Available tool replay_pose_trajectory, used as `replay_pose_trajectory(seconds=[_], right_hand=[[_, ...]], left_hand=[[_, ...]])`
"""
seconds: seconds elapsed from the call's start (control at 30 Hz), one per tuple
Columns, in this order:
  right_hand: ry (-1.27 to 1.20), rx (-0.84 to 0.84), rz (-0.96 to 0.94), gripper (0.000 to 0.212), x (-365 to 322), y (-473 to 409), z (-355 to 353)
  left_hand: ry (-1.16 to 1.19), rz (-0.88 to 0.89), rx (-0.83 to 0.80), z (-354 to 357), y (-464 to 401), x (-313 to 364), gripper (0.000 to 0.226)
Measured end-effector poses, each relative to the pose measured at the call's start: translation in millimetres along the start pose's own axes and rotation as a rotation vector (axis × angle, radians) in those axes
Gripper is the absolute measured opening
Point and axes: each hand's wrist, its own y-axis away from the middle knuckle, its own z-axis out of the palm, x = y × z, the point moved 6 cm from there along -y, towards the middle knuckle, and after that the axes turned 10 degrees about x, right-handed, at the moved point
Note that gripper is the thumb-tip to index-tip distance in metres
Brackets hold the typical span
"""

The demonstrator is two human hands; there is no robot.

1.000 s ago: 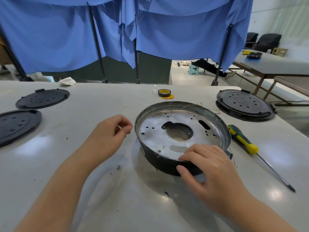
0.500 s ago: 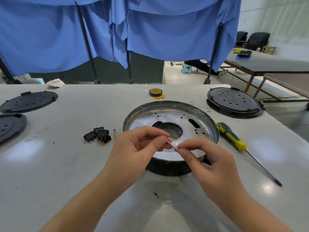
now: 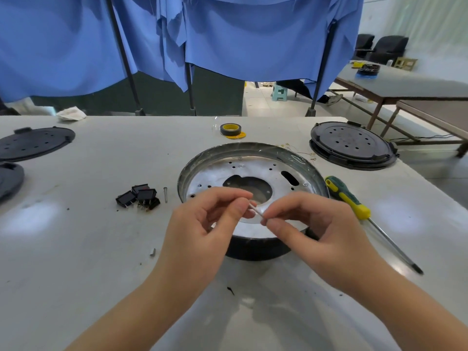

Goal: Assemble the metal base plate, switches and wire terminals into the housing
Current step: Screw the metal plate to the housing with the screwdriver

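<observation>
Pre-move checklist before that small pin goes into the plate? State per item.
1. Pin held: ok, pinched between left hand and right hand.
2. Metal base plate seated in housing: ok, lying flat inside the rim.
3. Target hole: cannot tell, hands cover the near edge.
4. Switches within reach: ok, loose on the table left of the housing.
5. Screwdriver at hand: ok, lying right of the housing.
6. Wire terminals fitted: not ok, loose behind the housing.
</observation>
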Motion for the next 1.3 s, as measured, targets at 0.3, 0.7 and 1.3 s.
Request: replay_pose_trajectory(seconds=[0.3, 0.7, 1.3], right_hand=[[0.118, -0.451, 0.290, 0.009, -1, -53, -23], [0.189, -0.681, 0.405, 0.011, 30, -54, 2], [0.348, -0.684, 0.249, 0.018, 28, -62, -7]], left_hand=[[-0.685, 0.412, -0.360, 16, 15, 0, 0.030], [-0.718, 0.483, -0.387, 19, 12, -4, 0.020], [-0.700, 0.433, -0.404, 18, 13, -6, 0.022]])
